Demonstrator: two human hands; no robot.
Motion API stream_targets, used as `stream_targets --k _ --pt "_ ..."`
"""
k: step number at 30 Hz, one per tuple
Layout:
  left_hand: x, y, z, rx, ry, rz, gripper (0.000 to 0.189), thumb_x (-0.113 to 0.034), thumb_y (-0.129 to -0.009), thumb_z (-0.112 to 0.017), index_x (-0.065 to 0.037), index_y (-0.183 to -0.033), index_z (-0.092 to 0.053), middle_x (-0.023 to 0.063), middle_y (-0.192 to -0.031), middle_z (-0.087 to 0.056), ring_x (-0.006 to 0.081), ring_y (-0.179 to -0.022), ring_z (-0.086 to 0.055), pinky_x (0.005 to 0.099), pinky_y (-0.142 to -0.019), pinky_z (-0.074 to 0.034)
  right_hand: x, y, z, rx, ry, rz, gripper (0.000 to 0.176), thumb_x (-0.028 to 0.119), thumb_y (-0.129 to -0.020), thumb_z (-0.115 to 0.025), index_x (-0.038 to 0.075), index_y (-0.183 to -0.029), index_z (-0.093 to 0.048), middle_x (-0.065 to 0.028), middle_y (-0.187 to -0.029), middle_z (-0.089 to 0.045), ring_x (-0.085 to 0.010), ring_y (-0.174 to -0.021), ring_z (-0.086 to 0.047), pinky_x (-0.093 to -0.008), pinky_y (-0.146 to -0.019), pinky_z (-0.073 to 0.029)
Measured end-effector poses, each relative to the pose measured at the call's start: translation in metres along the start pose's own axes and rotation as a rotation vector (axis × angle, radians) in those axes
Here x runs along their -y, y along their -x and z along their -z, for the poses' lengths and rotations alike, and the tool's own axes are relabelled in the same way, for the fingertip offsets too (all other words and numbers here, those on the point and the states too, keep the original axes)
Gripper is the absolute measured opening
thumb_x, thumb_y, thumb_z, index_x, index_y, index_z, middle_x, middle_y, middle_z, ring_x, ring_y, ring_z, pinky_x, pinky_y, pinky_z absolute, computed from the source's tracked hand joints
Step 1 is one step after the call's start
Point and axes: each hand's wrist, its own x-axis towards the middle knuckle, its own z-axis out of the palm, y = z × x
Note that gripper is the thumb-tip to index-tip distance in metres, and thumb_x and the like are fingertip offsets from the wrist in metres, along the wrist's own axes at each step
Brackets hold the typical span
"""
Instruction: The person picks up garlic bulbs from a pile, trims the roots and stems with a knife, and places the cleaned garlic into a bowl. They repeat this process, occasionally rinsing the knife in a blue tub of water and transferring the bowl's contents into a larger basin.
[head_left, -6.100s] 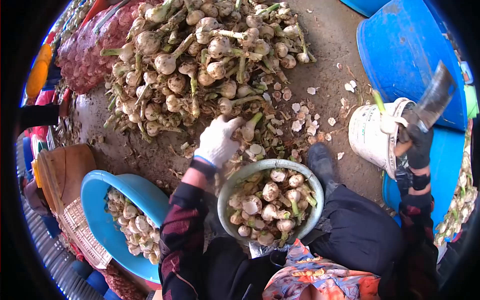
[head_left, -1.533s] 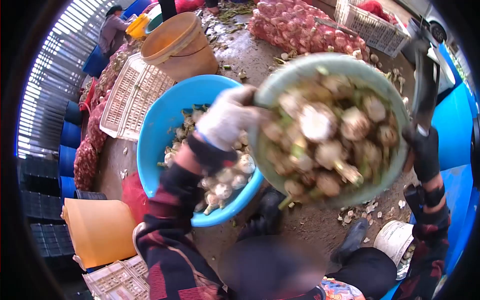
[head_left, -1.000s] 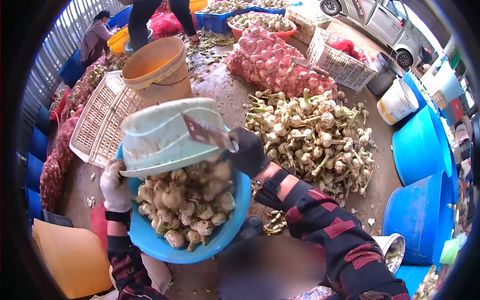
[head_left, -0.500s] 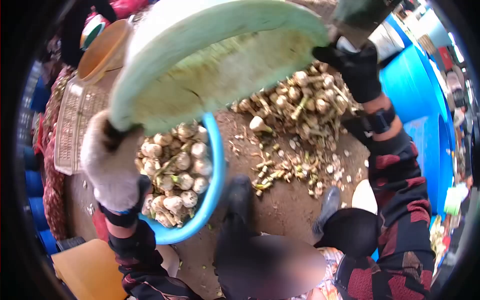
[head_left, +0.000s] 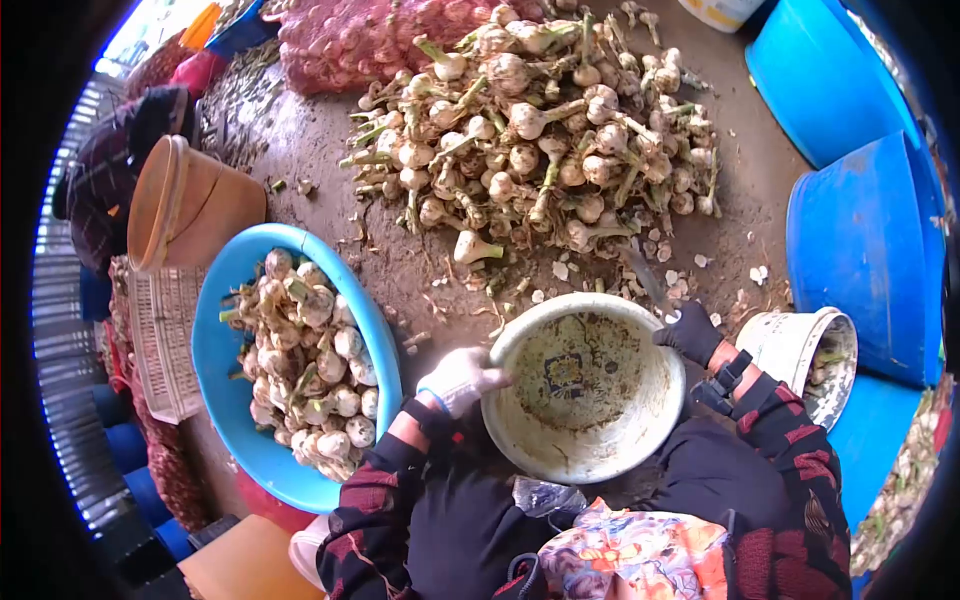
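A pale, stained basin [head_left: 585, 385] stands upright between my knees, with only dirt showing inside. My left hand [head_left: 463, 380], in a whitish glove, grips its left rim. My right hand [head_left: 690, 334], in a black glove, holds its right rim; a blade-like tool [head_left: 648, 276] sticks out by that hand. To the left, a light blue tub [head_left: 376, 340] holds garlic bulbs [head_left: 320, 365] with trimmed stems. Beyond the basin lies a large heap of garlic [head_left: 540, 140] with stems on, with one bulb [head_left: 476, 247] at its near edge.
An orange bucket [head_left: 190, 205] and a white crate [head_left: 165, 340] stand at left, near a co-worker in dark clothing [head_left: 125, 160]. A red net sack [head_left: 350, 45] lies behind the heap. At right are large blue tubs [head_left: 860, 240] and a white bucket [head_left: 790, 350].
The pale basin has come down from its raised, tilted position to between my knees. Both hands have lowered with it, and the view has shifted, showing the whole garlic heap.
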Motion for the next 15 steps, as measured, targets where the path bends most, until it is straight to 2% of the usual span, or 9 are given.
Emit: stream_targets --k 1,2,4,6,7,8,10,14,15 --pt "-0.002 -0.012 0.007 0.000 -0.077 0.029 0.053 -0.030 -0.070 -0.072 0.003 -0.110 -0.060 0.0136 -0.090 -0.066 0.0182 -0.081 -0.061 0.0298 -0.074 -0.048 -0.009 -0.001 -0.007 0.026 0.025 0.003 0.048 0.020 -0.058 -0.079 -0.002 -0.097 -0.062 -0.0116 -0.080 -0.065 -0.0204 -0.074 -0.062 -0.0328 -0.069 -0.049" --pt "0.016 -0.032 0.005 -0.188 -0.182 -0.247 0.065 -0.032 -0.069 -0.074 0.002 -0.120 -0.053 0.0131 -0.089 -0.065 0.0173 -0.072 -0.060 0.0296 -0.067 -0.049 -0.010 0.001 -0.011 0.027 0.004 -0.004 0.048 0.020 -0.058 -0.079 -0.002 -0.097 -0.062 -0.0116 -0.080 -0.065 -0.0204 -0.074 -0.062 -0.0328 -0.069 -0.049" --pt "0.030 -0.073 0.009 -0.378 0.042 -0.165 0.076 -0.034 -0.069 -0.074 0.002 -0.129 -0.043 0.0127 -0.088 -0.062 0.0149 -0.063 -0.057 0.0288 -0.056 -0.048 -0.001 0.007 -0.017 0.115 -0.102 -0.094 0.048 0.019 -0.058 -0.079 -0.001 -0.098 -0.062 -0.0096 -0.083 -0.065 -0.0168 -0.076 -0.061 -0.0313 -0.071 -0.049" --pt "0.016 -0.113 0.023 -0.552 0.142 0.124 0.080 -0.035 -0.070 -0.073 0.003 -0.131 -0.038 0.0117 -0.086 -0.060 0.0124 -0.054 -0.053 0.0275 -0.048 -0.044 0.001 0.017 -0.024 0.219 -0.004 -0.139 0.064 0.025 -0.058 -0.080 -0.005 -0.110 -0.058 -0.0165 -0.095 -0.066 -0.0220 -0.088 -0.062 -0.0329 -0.080 -0.048" --pt "-0.015 -0.113 0.029 -0.539 0.190 0.123 0.083 -0.037 -0.070 -0.073 0.005 -0.132 -0.035 0.0131 -0.092 -0.061 0.0159 -0.063 -0.057 0.0292 -0.055 -0.048 -0.008 0.021 -0.026 0.169 -0.006 -0.106 0.059 0.028 -0.058 -0.079 -0.001 -0.106 -0.061 -0.0159 -0.091 -0.066 -0.0230 -0.084 -0.063 -0.0335 -0.077 -0.048" --pt "-0.006 -0.136 0.030 -0.701 0.067 0.063 0.081 -0.040 -0.068 -0.073 0.003 -0.128 -0.041 0.0164 -0.097 -0.063 0.0229 -0.080 -0.062 0.0326 -0.069 -0.050 -0.016 0.025 -0.027 0.120 -0.006 -0.074 0.053 0.031 -0.059 -0.078 0.003 -0.101 -0.064 -0.0153 -0.086 -0.066 -0.0239 -0.081 -0.064 -0.0340 -0.073 -0.049" --pt "-0.014 -0.166 0.034 -0.778 -0.074 0.135 0.077 -0.040 -0.065 -0.074 0.001 -0.124 -0.047 0.0192 -0.103 -0.064 0.0284 -0.097 -0.061 0.0347 -0.083 -0.048 -0.023 0.029 -0.023 0.156 0.004 -0.099 0.054 0.033 -0.059 -0.078 0.003 -0.102 -0.064 -0.0152 -0.087 -0.067 -0.0246 -0.081 -0.064 -0.0339 -0.074 -0.049" --pt "-0.033 -0.178 0.036 -0.797 -0.053 0.247 0.066 -0.025 -0.063 -0.074 0.000 -0.119 -0.051 0.0174 -0.100 -0.065 0.0294 -0.094 -0.064 0.0357 -0.080 -0.050 -0.034 0.026 -0.017 0.232 0.062 -0.120 0.056 0.038 -0.060 -0.076 0.003 -0.103 -0.065 -0.0145 -0.086 -0.067 -0.0252 -0.080 -0.065 -0.0337 -0.074 -0.049" --pt "-0.034 -0.175 0.035 -0.686 0.262 0.197 0.062 -0.018 -0.064 -0.072 0.001 -0.119 -0.051 0.0157 -0.095 -0.064 0.0268 -0.089 -0.064 0.0341 -0.076 -0.051 -0.040 0.024 -0.018 0.227 -0.024 -0.142 0.051 0.034 -0.059 -0.079 0.003 -0.098 -0.065 -0.0111 -0.083 -0.067 -0.0215 -0.076 -0.064 -0.0319 -0.072 -0.049"
